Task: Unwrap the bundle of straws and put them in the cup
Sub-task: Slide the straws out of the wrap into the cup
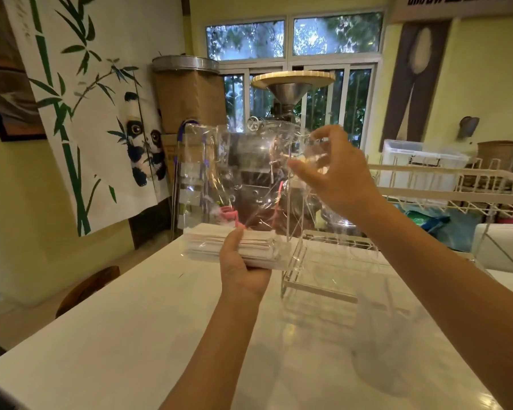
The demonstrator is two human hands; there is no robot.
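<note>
Seen from above a white table (107, 335), two bare arms reaching forward. Left hand (243, 267) closed around a flat bundle of white paper-wrapped straws (208, 244), thumb on top, fingers underneath, bundle held level just above the far edge of the table. Right hand (332, 173) raised higher, thumb and fingertips pinched on the upper corner of a clear plastic wrapper (243, 167). Wrapper stretched up and open like a wide transparent sheet, lower edge still at the bundle, with pink markings (230, 216) near the bottom and purple markings (190, 143) along the left side. Cannot tell if the wrapper is fully free from the straws.

Just right of the bundle, standing on the table, a clear acrylic holder (314, 270), upright, touching neither hand. No clear view of a cup; something transparent near the right hand fingers, too blurred to name.

Behind, a metal machine with a funnel (288, 96) under a round wooden lid, seen partly through the wrapper. At left, a panda and bamboo wall hanging (101, 113). At right, a white wire rack (456, 184).
</note>
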